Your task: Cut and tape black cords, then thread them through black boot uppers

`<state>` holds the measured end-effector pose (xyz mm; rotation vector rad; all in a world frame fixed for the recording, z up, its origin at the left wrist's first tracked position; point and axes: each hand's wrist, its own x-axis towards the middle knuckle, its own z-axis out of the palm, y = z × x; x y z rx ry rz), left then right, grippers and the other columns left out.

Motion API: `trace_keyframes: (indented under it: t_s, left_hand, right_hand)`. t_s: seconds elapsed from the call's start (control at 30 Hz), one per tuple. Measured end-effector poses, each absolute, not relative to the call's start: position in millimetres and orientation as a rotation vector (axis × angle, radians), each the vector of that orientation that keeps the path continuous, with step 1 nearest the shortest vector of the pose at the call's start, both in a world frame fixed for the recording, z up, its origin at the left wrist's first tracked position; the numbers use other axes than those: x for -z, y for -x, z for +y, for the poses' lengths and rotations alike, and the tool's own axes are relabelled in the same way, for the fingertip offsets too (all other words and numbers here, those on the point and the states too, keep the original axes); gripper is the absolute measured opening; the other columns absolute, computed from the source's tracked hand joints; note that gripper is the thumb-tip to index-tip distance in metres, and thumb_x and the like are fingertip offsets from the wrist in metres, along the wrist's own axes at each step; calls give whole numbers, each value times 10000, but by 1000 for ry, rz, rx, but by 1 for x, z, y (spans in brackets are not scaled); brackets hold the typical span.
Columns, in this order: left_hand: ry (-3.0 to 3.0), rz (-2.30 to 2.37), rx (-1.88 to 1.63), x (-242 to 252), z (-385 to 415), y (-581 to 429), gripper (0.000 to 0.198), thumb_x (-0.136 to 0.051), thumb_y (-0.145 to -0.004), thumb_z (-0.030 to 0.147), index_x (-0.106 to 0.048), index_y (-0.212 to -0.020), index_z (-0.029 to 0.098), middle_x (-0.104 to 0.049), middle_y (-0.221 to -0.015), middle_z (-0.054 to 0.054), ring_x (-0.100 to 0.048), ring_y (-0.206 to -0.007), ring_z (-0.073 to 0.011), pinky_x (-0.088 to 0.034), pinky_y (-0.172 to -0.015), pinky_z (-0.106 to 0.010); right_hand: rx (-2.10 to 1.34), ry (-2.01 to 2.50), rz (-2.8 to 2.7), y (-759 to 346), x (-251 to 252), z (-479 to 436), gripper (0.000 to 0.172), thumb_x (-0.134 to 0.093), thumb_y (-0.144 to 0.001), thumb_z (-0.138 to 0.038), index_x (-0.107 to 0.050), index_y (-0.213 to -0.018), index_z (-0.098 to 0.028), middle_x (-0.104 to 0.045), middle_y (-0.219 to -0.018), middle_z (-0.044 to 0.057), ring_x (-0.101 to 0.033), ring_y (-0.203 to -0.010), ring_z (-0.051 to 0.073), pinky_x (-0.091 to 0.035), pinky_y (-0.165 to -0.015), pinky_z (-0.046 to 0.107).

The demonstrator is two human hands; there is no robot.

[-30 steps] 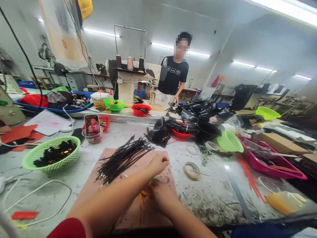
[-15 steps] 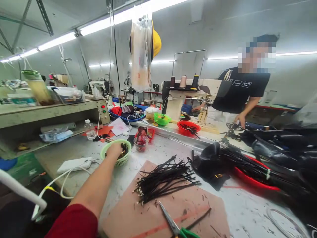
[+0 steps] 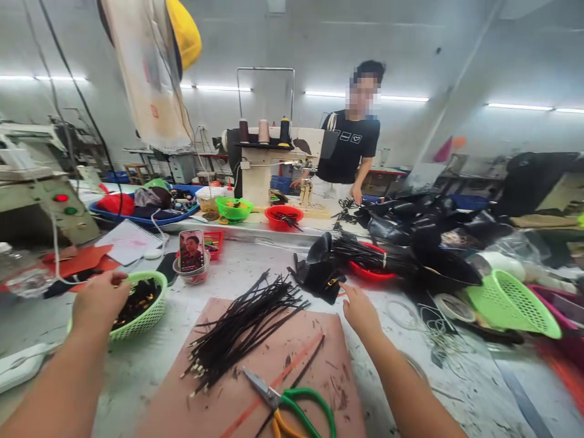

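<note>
On the near worktable, the left hand reaches over the rim of the light green basket, its fingers curled close above the small dark pieces; I cannot tell whether it grips any. The right hand stretches its forefinger to the edge of the black piece with a gold-coloured buckle; with the thumb hidden, I cannot tell whether it pinches or merely touches. The small pieces look apt to cling together, so a light fingertip pinch on 1 at a time should serve better than a handful; the black piece looks limp, and is best taken by a firm edge. The scissors lie on the pinkish mat, points toward the bundle of black straps, so both wrists do well to pass clear. Dark scraps litter mat and tabletop. Beyond stand a phone in a clear tub, a sewing machine with 3 thread spools, and a person in a dark T-shirt, under tube lights.
</note>
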<state>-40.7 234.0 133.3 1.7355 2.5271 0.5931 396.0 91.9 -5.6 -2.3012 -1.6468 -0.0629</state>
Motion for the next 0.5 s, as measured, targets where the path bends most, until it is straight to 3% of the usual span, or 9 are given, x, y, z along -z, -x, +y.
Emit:
trace_keyframes:
  t_s: [0.1,0.17,0.23,0.33,0.5]
  left_hand:
    - [-1818,2112,-771,-117,201,-7,172,-491,-732,252,-557,-888,222,-601,-643,61,-574,-694,-146,-408,-638,-207]
    - [-1928,1682,-725,-91,168,-46,151,-533,-675,298,-579,-805,237,-613,-594,38,-569,-617,-178,-420,-610,-250]
    - [-2083,1296,-625,-58,134,-84,114,-524,-656,277,-609,-725,244,-660,-698,-1,-586,-675,-199,-428,-637,-274]
    - [-2185,1117,-349,-21,95,-126,140,-477,-629,172,-604,-646,229,-658,-710,-28,-579,-660,-197,-421,-613,-275]
    - [-2255,997,-4,-17,82,-148,209,-537,-560,123,-645,-692,244,-694,-809,-31,-607,-804,-253,-444,-733,-332]
  right_hand:
    - [116,2357,-1651,-413,3,135,606,-424,-740,42,-484,-1273,-239,-454,-1327,171,-482,-1149,317,-415,-871,462]
    - [117,2333,-1708,-416,0,152,582,-442,-741,41,-533,-1218,-280,-484,-1317,127,-487,-1150,300,-418,-866,426]
    - [128,2297,-1742,-416,-11,164,509,-427,-778,6,-551,-1194,-260,-584,-1202,116,-563,-1049,256,-443,-822,360]
    - [200,2237,-1721,-415,-46,173,424,-359,-844,-66,-521,-1222,-171,-657,-1041,136,-626,-902,227,-464,-754,314]
    - [366,2078,-1640,-407,-125,146,404,-330,-847,-112,-506,-1209,-154,-640,-1103,110,-609,-973,223,-455,-815,311]
